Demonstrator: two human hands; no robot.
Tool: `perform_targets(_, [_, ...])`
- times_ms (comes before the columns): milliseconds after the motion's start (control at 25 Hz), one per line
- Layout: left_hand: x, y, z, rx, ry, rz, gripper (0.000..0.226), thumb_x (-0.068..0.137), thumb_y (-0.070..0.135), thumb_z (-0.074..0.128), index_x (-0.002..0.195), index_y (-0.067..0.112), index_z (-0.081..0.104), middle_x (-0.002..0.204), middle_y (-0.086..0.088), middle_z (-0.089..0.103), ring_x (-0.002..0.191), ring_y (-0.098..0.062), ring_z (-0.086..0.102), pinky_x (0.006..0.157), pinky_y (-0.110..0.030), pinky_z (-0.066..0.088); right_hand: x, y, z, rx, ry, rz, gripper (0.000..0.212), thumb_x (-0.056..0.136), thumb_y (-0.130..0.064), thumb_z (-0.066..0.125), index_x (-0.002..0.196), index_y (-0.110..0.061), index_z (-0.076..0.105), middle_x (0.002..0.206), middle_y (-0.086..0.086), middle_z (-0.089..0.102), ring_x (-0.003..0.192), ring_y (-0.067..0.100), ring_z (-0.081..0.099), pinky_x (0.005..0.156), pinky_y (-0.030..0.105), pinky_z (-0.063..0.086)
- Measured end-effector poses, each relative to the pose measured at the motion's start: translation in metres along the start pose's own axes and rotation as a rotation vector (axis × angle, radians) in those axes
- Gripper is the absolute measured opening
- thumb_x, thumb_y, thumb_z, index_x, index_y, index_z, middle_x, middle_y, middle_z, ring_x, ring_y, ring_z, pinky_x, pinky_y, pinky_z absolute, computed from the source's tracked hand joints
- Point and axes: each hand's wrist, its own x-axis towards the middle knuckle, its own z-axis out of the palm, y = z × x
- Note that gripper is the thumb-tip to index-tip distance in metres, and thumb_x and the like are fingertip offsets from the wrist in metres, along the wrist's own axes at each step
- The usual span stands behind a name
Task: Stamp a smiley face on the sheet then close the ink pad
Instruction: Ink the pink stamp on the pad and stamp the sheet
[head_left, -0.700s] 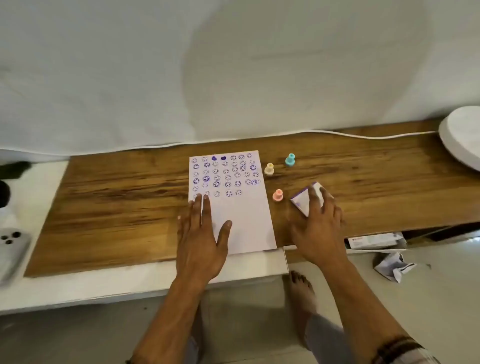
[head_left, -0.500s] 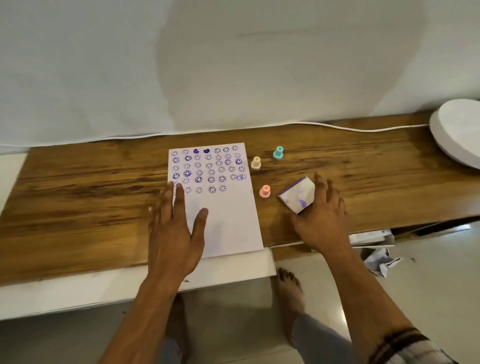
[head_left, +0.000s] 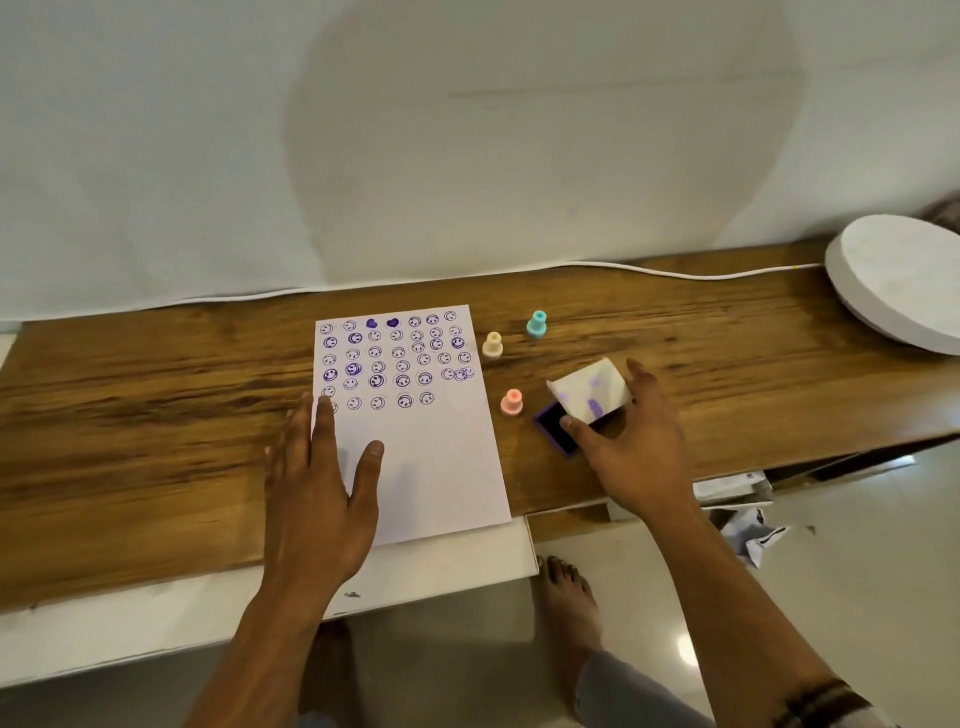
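1. A white paper sheet (head_left: 415, 436) is lying flat near the middle of the wooden worktop (head_left: 156, 415), its near edge reaching the worktop's front edge. Rows of small purple smiley prints and two solid hearts are filling its far half; the near half is showing blank.
2. The worktop is showing a glossy brown grain with dark streaks, and a thin white cable (head_left: 675, 273) is running along its back edge against a pale cloth backdrop (head_left: 467, 130).
3. Three small knob-shaped stamps are standing upright just right of the sheet: a cream stamp (head_left: 492, 345), a teal stamp (head_left: 536, 324) farther back, and a pink stamp (head_left: 512, 401) nearer the front.
4. The ink pad (head_left: 556, 427), a small square case with a dark purple inside, is sitting right of the pink stamp, toward the front edge. Its white lid (head_left: 589, 389), smeared with purple, is standing tilted up and open.
5. The right hand (head_left: 636, 447) is grasping the lid, thumb at its near edge and fingers curling behind it.
6. The left hand (head_left: 317, 483) is resting flat and released, fingers spread, pressing the sheet's left edge.
7. A thick white round disc (head_left: 904, 283) is lying at the worktop's far right corner.
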Motion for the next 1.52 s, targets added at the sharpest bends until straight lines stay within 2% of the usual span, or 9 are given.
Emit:
perform_targets(480, [0.005, -0.002, -0.009, -0.078, 0.035, -0.016, 0.078, 0.097, 0.067, 0.028, 0.162, 0.026, 0.013, 0.171, -0.002, 0.018, 0.159, -0.021, 0.011, 0.128, -0.044, 0.009, 0.063, -0.036, 0.017, -0.276, -0.029, 0.046, 0.101, 0.081, -0.056, 0.076, 0.159, -0.029, 0.018, 0.163, 0.009, 0.035, 0.147, 0.036, 0.035, 0.115, 0.058, 0.038])
perform_targets(640, [0.006, 0.002, -0.009, -0.059, 0.092, 0.007, 0.069, 0.100, 0.052, 0.044, 0.158, 0.021, 0.027, 0.164, -0.008, 0.037, 0.154, -0.029, 0.028, 0.127, -0.051, 0.016, 0.017, -0.063, 0.016, -0.111, -0.004, -0.113, 0.064, 0.088, -0.041, 0.075, 0.145, -0.032, 0.049, 0.147, 0.003, 0.053, 0.133, 0.028, 0.050, 0.107, 0.055, 0.047])
perform_targets(760, [0.000, 0.013, -0.009, -0.154, 0.137, 0.065, 0.058, 0.096, 0.042, 0.054, 0.149, 0.020, 0.048, 0.151, -0.008, 0.054, 0.142, -0.031, 0.046, 0.120, -0.049, 0.032, -0.009, -0.073, 0.031, -0.297, -0.162, -0.287, 0.030, 0.093, -0.036, 0.070, 0.123, -0.032, 0.066, 0.127, -0.003, 0.069, 0.121, 0.024, 0.058, 0.107, 0.052, 0.043])
perform_targets(840, [-0.007, 0.022, -0.009, -0.236, 0.125, 0.102, 0.049, 0.095, 0.036, 0.061, 0.141, 0.021, 0.058, 0.143, -0.004, 0.061, 0.134, -0.026, 0.053, 0.113, -0.044, 0.043, -0.013, -0.074, 0.034, -0.306, -0.174, -0.271, 0.026, 0.096, -0.034, 0.068, 0.122, -0.030, 0.069, 0.124, -0.004, 0.070, 0.120, 0.022, 0.059, 0.104, 0.047, 0.047])
perform_targets(920, [-0.012, 0.035, -0.008, -0.378, 0.057, 0.054, 0.045, 0.093, 0.029, 0.070, 0.137, 0.025, 0.063, 0.141, 0.002, 0.064, 0.129, -0.019, 0.059, 0.106, -0.043, 0.052, -0.018, -0.072, 0.032, -0.154, -0.132, -0.189, 0.027, 0.095, -0.036, 0.070, 0.121, -0.031, 0.069, 0.115, -0.012, 0.069, 0.110, 0.013, 0.061, 0.093, 0.037, 0.053])
perform_targets(1000, [-0.011, 0.047, -0.009, -0.573, -0.069, -0.058, 0.047, 0.090, 0.026, 0.075, 0.135, 0.032, 0.064, 0.135, 0.008, 0.067, 0.117, -0.009, 0.065, 0.096, -0.027, 0.058, -0.030, -0.074, 0.032, 0.213, -0.124, -0.034, 0.018, 0.092, -0.040, 0.073, 0.108, -0.032, 0.070, 0.097, -0.024, 0.067, 0.089, 0.004, 0.063, 0.076, 0.027, 0.052])
perform_targets(1120, [-0.011, 0.062, -0.008, -0.764, -0.241, -0.129, 0.047, 0.088, 0.024, 0.076, 0.132, 0.039, 0.064, 0.126, 0.017, 0.071, 0.106, 0.003, 0.069, 0.089, -0.012, 0.054, -0.050, -0.081, 0.041, 0.610, -0.264, 0.062, 0.016, 0.089, -0.030, 0.077, 0.105, -0.024, 0.076, 0.091, -0.011, 0.079, 0.084, 0.010, 0.075, 0.074, 0.031, 0.057])
perform_targets(1240, [-0.016, 0.068, -0.008, -0.792, -0.223, -0.160, 0.039, 0.087, 0.025, 0.075, 0.123, 0.039, 0.069, 0.119, 0.020, 0.072, 0.105, -0.002, 0.071, 0.097, -0.026, 0.055, -0.062, -0.083, 0.048, 0.680, -0.300, 0.009, 0.019, 0.088, -0.025, 0.079, 0.107, -0.025, 0.075, 0.094, -0.008, 0.081, 0.085, 0.012, 0.077, 0.070, 0.029, 0.060])
perform_targets(1520, [-0.021, 0.072, -0.008, -0.761, -0.191, -0.154, 0.034, 0.087, 0.034, 0.074, 0.121, 0.035, 0.073, 0.117, 0.014, 0.076, 0.105, -0.007, 0.072, 0.096, -0.027, 0.056, -0.059, -0.075, 0.049, 0.745, -0.315, -0.014, 0.020, 0.087, -0.026, 0.078, 0.106, -0.024, 0.078, 0.099, -0.006, 0.080, 0.092, 0.013, 0.076, 0.071, 0.025, 0.062])
